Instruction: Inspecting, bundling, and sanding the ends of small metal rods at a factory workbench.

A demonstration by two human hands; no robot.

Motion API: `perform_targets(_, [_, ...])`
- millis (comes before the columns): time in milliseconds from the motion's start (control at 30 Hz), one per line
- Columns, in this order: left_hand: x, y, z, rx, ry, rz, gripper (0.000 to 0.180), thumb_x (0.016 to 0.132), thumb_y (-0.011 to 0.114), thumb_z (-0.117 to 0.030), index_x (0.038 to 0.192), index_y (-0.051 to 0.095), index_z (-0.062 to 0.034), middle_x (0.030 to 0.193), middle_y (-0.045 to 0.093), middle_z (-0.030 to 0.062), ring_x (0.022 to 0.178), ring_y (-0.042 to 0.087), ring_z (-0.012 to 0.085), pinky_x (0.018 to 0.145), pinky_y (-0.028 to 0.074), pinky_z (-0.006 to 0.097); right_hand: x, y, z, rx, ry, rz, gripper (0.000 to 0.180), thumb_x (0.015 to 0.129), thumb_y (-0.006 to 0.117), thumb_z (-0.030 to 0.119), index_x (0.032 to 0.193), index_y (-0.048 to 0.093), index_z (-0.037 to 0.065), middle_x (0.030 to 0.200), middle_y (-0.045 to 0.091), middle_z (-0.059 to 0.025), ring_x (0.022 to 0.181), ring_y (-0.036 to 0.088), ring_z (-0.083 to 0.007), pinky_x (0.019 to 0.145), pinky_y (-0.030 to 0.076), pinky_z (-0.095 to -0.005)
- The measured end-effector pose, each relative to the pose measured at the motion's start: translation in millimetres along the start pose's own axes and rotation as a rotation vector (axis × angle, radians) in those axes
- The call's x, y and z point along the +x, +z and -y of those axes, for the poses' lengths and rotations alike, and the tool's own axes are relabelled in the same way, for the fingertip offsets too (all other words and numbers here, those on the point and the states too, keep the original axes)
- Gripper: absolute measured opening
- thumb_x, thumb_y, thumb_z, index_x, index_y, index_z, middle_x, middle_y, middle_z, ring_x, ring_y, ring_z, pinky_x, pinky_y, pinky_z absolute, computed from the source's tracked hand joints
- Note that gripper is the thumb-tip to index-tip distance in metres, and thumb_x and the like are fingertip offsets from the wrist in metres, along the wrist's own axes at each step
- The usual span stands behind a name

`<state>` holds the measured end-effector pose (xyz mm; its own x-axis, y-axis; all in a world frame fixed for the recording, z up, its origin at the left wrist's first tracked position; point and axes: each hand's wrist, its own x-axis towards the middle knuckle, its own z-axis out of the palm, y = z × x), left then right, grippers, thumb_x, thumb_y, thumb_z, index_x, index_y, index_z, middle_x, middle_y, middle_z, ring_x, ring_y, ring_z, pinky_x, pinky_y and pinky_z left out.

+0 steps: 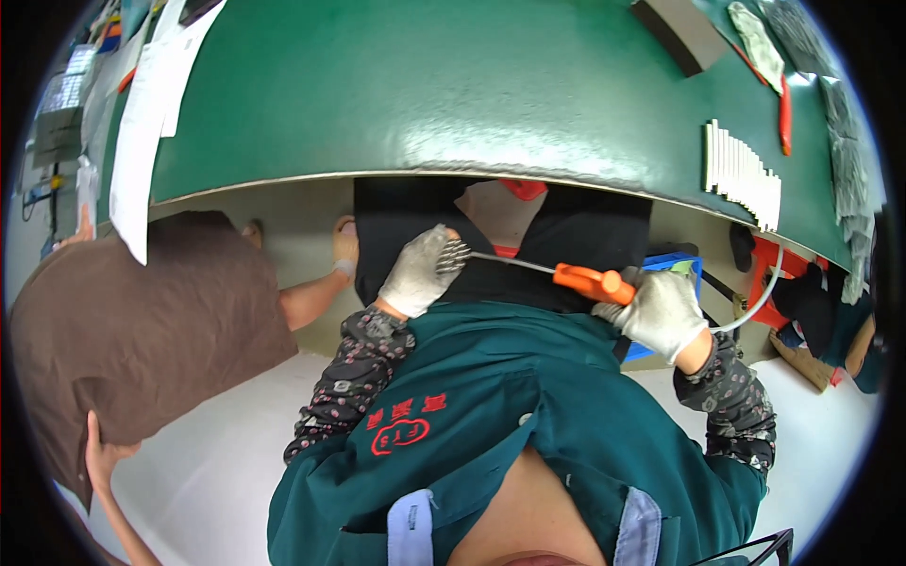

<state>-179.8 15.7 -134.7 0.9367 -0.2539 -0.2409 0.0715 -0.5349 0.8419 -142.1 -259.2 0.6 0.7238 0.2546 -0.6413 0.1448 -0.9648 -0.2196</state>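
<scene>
Tool with orange handle (590, 281) below green table (453, 104) edge, right hand (662, 311) fingers closed around handle. Left hand (418, 272) fingers curled around metal tip (455, 255). Risk: tip may poke glove if right hand pushes.

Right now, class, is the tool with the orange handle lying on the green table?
No. The orange-handled tool is held below the green table edge, with the right hand on its handle and the left hand at its tip.
</scene>
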Motion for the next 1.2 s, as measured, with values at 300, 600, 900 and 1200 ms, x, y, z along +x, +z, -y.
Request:
perform_targets(300, [-1, 7, 16, -0.146, -0.009, -0.033, 0.032, 0.066, 0.062, 0.001, 0.095, 0.048, 0.0002, 0.084, 0.053, 0.0147, 0.079, 0.055, 0.031, 0.069, 0.045, 0.034, 7, -3, 7, 0.056, -0.012, -0.064, 0.042, 0.064, 0.068, 0.044, 0.084, 0.063, 0.007, 0.058, 0.057, -0.0162, 0.055, 0.057, -0.0331, 0.052, 0.044, -0.04])
perform_targets(600, [0, -3, 8, -0.101, 0.058, -0.105, 0.035, 0.067, 0.068, -0.007, 0.095, 0.048, -0.0028, 0.081, 0.053, 0.0116, 0.077, 0.056, 0.0288, 0.067, 0.045, 0.032, 5, 3, -11, 0.255, 0.0, 0.004, 0.044, 0.064, 0.068, 0.043, 0.089, 0.064, 0.008, 0.062, 0.058, -0.0171, 0.061, 0.058, -0.0329, 0.057, 0.046, -0.0382])
perform_targets(900, [-1, 15, 30, -0.591, 0.034, -0.208, 0.038, 0.069, 0.072, -0.012, 0.096, 0.047, -0.006, 0.08, 0.053, 0.0024, 0.072, 0.054, 0.0136, 0.067, 0.045, 0.024, 2, 16, -36, 0.696, 0.01, 0.132, 0.036, 0.068, 0.073, 0.027, 0.091, 0.063, 0.002, 0.063, 0.06, -0.0079, 0.057, 0.056, -0.015, 0.058, 0.044, -0.0283])
perform_targets(1200, [1, 9, 25, -0.556, 0.067, -0.237, 0.039, 0.069, 0.073, -0.011, 0.098, 0.047, -0.0064, 0.081, 0.053, -0.0001, 0.074, 0.052, 0.0082, 0.068, 0.044, 0.021, 1, 5, -22, 0.646, 0.05, 0.124, 0.037, 0.068, 0.073, 0.026, 0.094, 0.063, 0.001, 0.067, 0.062, -0.0124, 0.059, 0.057, -0.0177, 0.061, 0.045, -0.0283])
